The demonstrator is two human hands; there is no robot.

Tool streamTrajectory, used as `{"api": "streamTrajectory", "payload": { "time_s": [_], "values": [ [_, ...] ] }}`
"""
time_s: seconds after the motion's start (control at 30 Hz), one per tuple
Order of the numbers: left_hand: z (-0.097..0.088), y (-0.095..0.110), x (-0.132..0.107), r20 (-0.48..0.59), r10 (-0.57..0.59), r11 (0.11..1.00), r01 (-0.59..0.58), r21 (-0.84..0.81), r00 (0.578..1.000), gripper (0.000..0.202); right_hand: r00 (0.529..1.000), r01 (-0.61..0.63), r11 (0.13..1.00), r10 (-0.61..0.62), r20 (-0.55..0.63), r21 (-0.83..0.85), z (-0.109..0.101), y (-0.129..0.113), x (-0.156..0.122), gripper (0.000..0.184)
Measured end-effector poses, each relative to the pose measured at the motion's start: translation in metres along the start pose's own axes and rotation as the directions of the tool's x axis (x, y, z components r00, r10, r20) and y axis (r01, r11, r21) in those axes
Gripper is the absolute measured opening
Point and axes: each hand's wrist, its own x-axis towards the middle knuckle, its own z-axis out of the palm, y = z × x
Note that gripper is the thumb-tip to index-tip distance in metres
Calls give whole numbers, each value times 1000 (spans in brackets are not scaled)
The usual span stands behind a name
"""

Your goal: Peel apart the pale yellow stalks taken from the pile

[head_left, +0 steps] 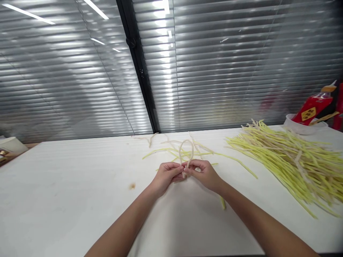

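Observation:
A cream fuzzy stem, likely a pipe cleaner (192, 148), is bent into an upright loop above my fingers. My left hand (169, 175) pinches one side of it near the bottom. Close against it, my right hand (205, 174) pinches the other side, and the fingertips of both hands nearly meet. The stem's lower ends are partly hidden by the fingers. Just behind the hands, several loose yellow pipe cleaners (242, 164) and cream ones lie scattered on the white table (80, 192). A short yellow piece (223, 203) shows beside my right forearm.
A big heap of yellow and cream pipe cleaners (284, 153) spreads over the table's right side. Behind it, a red bottle (312, 109) leans in a clear plastic bowl (302, 127). Glass with blinds (214, 71) borders the back edge. A pale box (12, 147) is at far left.

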Motion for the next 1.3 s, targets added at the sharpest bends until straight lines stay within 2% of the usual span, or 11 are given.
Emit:
{"api": "streamTrajectory", "payload": {
  "time_s": [0.17, 0.27, 0.4, 0.5, 0.63, 0.8, 1.07, 1.2, 1.3],
  "values": [
    [1, 2, -2, 16, -10, 1000, 9, 25, 1000, 27, 984, 171, 969, -176, -8, -179, 2, 2, -1, 19],
    [2, 4, -4, 28, -16, 999, 15, 47, 999, 28, 976, 200, 955, -214, -43, -217, 5, 6, -1, 23],
    [1, 4, -3, 11, -2, 998, 1, 68, 1000, 27, 983, 156, 971, -170, -66, -184, 7, 9, -2, 24],
    [1, 4, -2, -19, 18, 997, -17, 78, 1000, 29, 995, 58, 997, -63, -84, -58, 7, 9, -2, 25],
    [2, 6, -3, -50, 27, 995, -22, 98, 998, 28, 998, -57, 992, 60, -25, 109, 5, 7, -2, 28],
    [3, 8, -3, 21, 21, 994, -23, 103, 1000, 26, 997, -74, 997, 74, -10, 14, 2, 4, -2, 28],
    [2, 9, -6, 83, 34, 988, -46, 148, 996, 31, 998, 36, 983, -46, -52, -178, 1, 4, -2, 20],
    [2, 9, -6, 117, 40, 984, -59, 167, 992, 31, 995, 19, 980, -37, -91, -197, 3, 5, -3, 21],
    [2, 10, -6, 126, 28, 975, -55, 213, 992, 30, 993, -4, 982, -18, -115, -190, 5, 9, -3, 28]
  ]
}}
